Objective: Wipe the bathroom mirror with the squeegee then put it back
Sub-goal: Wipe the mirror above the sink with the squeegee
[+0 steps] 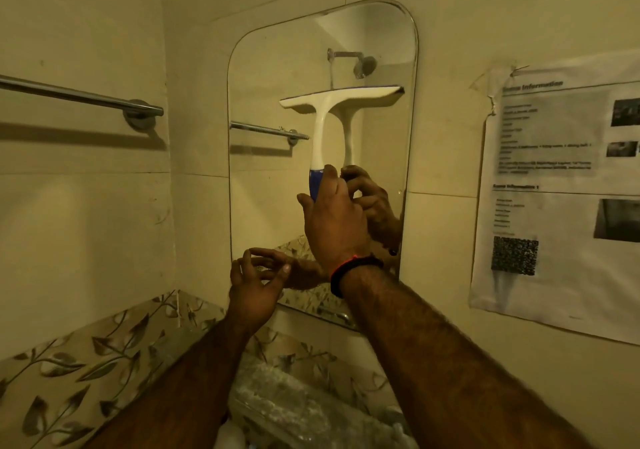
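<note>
The right hand (334, 220) grips the squeegee (320, 130) low on its blue handle end, fingers curled round it, with the white T-shaped head held up against the bathroom mirror (263, 78) at about mid-height. The blade runs roughly level across the glass, and its reflection sits just behind it. The left hand (254, 287) holds nothing; its fingers are loosely bent and spread, near or touching the mirror's lower left edge, and I cannot tell which.

The squeegee looks like light, stiff plastic with a soft rubber blade edge, so 1 hand should manage it easily. The blue grip section is the sensible place to hold, since it seems made for the palm and keeps the fingers off the glass. A wet handle could turn slippery, so a firm wrap matters more than force. The mirror is hard, smooth and breakable; even, moderate pressure along the whole blade should clear it without streaks.

A towel rail (79, 97) is fixed to the tiled wall on the left, and a printed sheet (554, 185) is taped up on the right.
</note>
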Demonstrator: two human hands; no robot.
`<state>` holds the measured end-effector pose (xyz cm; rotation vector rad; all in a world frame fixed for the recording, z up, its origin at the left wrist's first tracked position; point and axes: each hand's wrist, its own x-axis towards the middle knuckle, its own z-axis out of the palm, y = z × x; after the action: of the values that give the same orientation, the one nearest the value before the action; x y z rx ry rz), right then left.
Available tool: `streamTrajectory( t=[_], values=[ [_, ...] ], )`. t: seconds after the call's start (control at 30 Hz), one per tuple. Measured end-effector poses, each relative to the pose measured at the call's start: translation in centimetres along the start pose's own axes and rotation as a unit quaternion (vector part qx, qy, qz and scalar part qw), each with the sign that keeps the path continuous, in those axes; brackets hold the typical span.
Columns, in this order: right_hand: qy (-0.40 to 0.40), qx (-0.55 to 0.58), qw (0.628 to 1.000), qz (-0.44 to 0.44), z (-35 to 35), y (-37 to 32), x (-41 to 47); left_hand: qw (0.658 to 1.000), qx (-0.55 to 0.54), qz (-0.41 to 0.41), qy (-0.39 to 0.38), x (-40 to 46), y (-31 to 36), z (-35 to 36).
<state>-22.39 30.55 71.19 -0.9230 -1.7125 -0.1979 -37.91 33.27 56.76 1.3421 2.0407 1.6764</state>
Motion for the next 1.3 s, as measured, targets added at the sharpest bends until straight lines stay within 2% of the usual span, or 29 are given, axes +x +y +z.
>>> streamTrajectory(
  t=[0.4,0.6,0.97,1.3],
  values=[
    [-0.054,0.006,0.998,0.035,1.7,1.6,-5.2,1.000,0.000,-0.004,-0.001,0.2,-0.1,-0.1],
    [-0.055,0.025,0.998,0.036,2.1,2.2,-6.8,1.000,-0.001,-0.007,0.000,-0.1,0.1,-0.1],
    [-0.102,0.014,0.992,0.073,3.0,3.6,-11.7,1.000,-0.013,0.016,-0.019,-0.9,-0.4,-0.3],
    [-0.163,0.016,0.980,0.114,4.0,3.5,-16.1,1.000,0.000,-0.015,-0.023,-1.0,-0.8,0.2]
  ],
)
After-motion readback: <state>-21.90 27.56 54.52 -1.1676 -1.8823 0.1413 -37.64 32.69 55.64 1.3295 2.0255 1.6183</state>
